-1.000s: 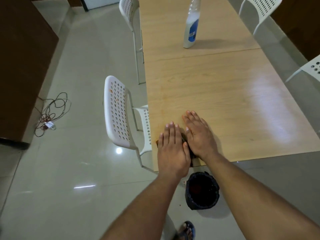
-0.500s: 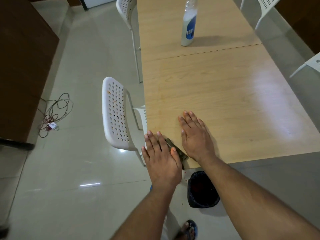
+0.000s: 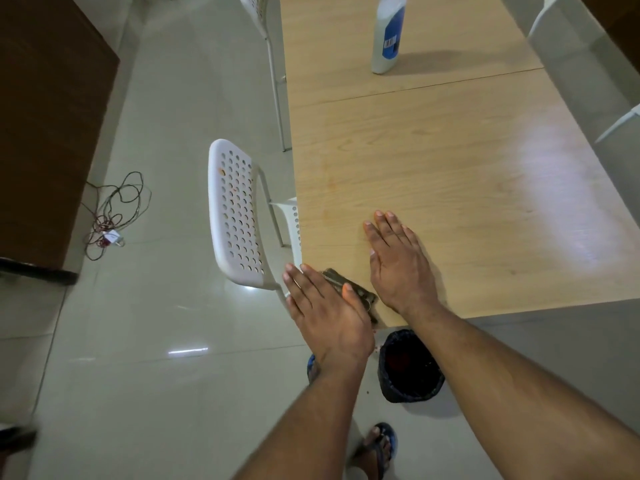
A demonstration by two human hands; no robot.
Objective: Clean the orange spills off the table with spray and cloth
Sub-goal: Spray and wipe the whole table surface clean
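You see a pale wood-grain table (image 3: 450, 161), a white bottle (image 3: 386, 36) with a blue label, a dark olive cloth (image 3: 349, 289), a white perforated chair (image 3: 235, 216) and a black bin (image 3: 408, 372).

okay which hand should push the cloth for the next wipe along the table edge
Probably the left hand: it already lies flat on the cloth at the table corner. The right hand rests flat on bare wood beside the cloth.

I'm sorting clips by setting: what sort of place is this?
Probably a canteen or meeting room: a long wooden table lined with perforated white chairs on a glossy tiled floor.
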